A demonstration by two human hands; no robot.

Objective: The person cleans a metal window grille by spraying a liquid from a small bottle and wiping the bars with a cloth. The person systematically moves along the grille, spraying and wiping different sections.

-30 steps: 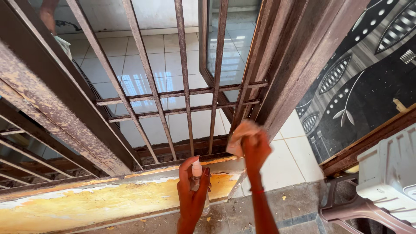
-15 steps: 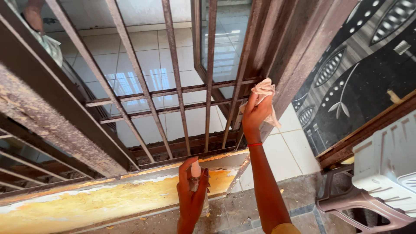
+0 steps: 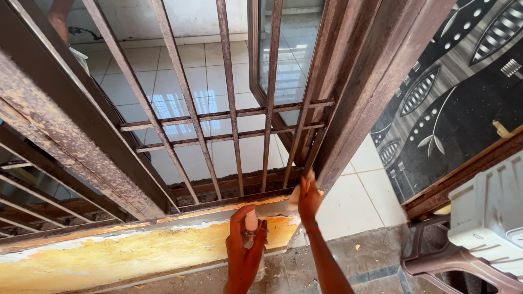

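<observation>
A: What's each grip on?
B: Right hand [image 3: 308, 200] bunches a cloth [image 3: 295, 195] against the foot of the rusty gate frame [image 3: 348, 109]; left hand [image 3: 243, 253] wraps a spray bottle [image 3: 251, 226], upright
A: Which sits nearer the frame?
B: The right; the frame rises up and away from it

left hand [image 3: 243, 253] gripping spray bottle [image 3: 251, 228], right hand [image 3: 308, 197] pressing cloth [image 3: 295, 195] — rusty grille [image 3: 229, 117]

My left hand [image 3: 245, 247]: fingers curled in a closed grip, forearm rising from below. My right hand [image 3: 308, 197]: just above and right of it, fingers extended upward, forearm angled.
</observation>
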